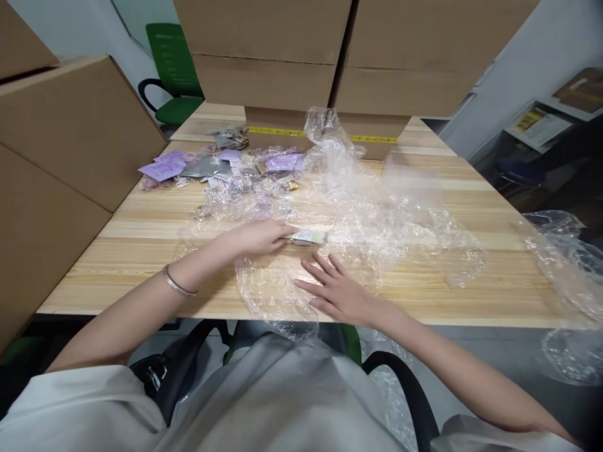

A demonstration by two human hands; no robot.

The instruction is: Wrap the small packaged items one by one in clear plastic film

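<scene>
My left hand [264, 237] is closed on the left end of a small flat packet [308, 236] with a pale printed label. The packet is held just over a crumpled sheet of clear plastic wrap [348, 182] that spreads across the table. Close to the table's front edge, my right hand [342, 292] has its fingers spread over the near part of the wrap and grips nothing. It is apart from the packet. Beyond my left hand lies a pile of small bagged items, with purple cards [162, 166] and a silver-grey packet [207, 168] among them.
Large cardboard boxes [273, 56] stand along the table's [141, 251] far edge, one with a yellow tape strip. Another cardboard box [70, 125] borders the left side. More clear plastic [570, 270] hangs off the right edge. A green chair [174, 75] is behind, at the left.
</scene>
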